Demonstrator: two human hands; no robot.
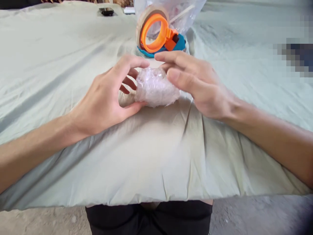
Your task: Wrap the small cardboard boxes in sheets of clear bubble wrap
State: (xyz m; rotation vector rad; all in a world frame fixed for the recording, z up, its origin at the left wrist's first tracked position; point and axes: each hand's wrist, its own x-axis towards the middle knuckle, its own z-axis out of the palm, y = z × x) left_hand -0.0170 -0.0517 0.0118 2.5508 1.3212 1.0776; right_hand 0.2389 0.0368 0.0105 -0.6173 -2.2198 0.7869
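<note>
A small bundle wrapped in clear bubble wrap (157,88) rests on the cloth between my two hands. My left hand (107,93) curves loosely around its left end. The fingers are spread, the thumb tip is at the lower edge and the index fingertip by the top. My right hand (200,81) is over the bundle's right side, its fingers stretched out and the thumb close to the wrap. Both hands look open. What lies inside the wrap cannot be made out.
Behind the bundle stands an orange and blue tape dispenser (168,40) with a roll of tape, against a clear plastic bag (193,13). A dark phone-like object (106,11) lies at the back left. The pale green tablecloth (151,163) is wrinkled and hangs over the near edge.
</note>
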